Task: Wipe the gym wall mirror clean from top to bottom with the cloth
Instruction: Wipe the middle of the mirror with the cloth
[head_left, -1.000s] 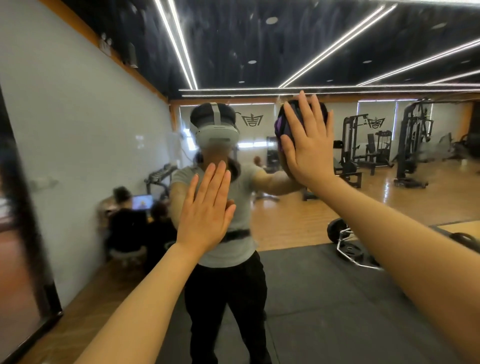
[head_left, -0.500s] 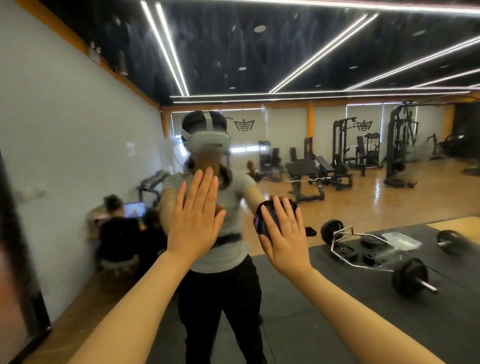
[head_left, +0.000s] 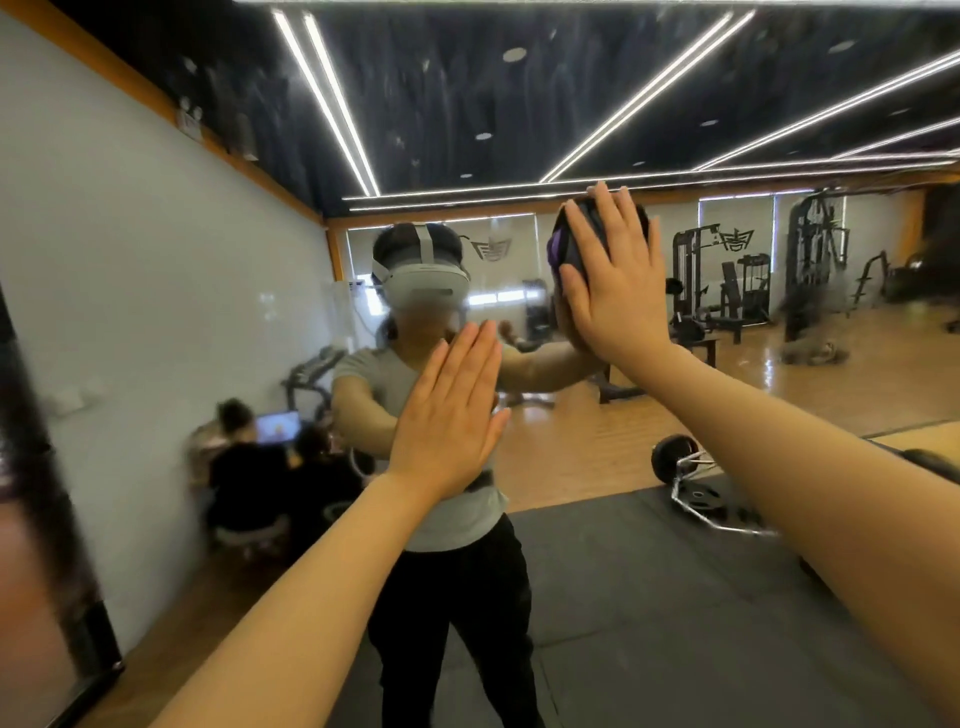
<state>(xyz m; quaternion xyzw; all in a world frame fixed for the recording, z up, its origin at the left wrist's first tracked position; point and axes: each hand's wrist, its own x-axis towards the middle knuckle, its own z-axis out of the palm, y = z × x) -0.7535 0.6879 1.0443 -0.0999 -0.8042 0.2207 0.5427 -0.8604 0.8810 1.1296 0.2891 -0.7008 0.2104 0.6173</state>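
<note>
the right hand presses a dark cloth with a purple edge flat against the mirror, fingers straight and spread over it, grasping nothing by curl. the cloth sits high on the glass, at about the level of the reflected headset, just to its right. the left hand lies lower and to the left, palm flat on the glass with fingers straight and together, holding nothing.

no container shows clearly in this view. the only markings are two dark crest-like emblems reflected on the far wall, one beside the headset and one above the weight machines; no letters can be read in them. a lit laptop screen glows among seated people at the lower left, its content too blurred to tell.

compared with half a second ago, the right hand and cloth have gone from chest height, close beside the left hand, back up to head height, much where they were a second ago. the left hand stays flat in nearly the same place. the barbell on the black mat is now partly hidden behind the right forearm, and the clear tray seen near it before is out of sight.
</note>
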